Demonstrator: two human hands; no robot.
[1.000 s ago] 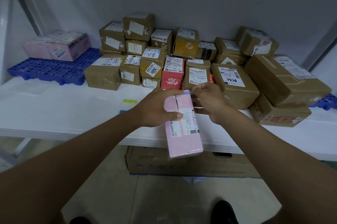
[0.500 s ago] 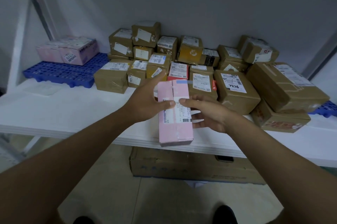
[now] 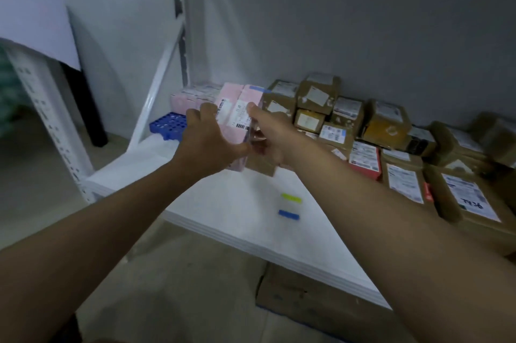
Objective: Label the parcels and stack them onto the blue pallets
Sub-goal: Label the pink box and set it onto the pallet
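Both hands, left hand (image 3: 212,139) and right hand (image 3: 268,133), grip the labelled pink rectangular parcel (image 3: 238,116) upright; the blue plastic pallet (image 3: 167,125) lies just left, nearer the left hand.

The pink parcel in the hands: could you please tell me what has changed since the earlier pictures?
Both hands, left and right, carried the pink parcel up and leftward, from over the shelf's front edge toward the blue pallet holding other pink parcels. The grip stayed two-handed. The brown parcels and the yellow and blue stickers stayed put.
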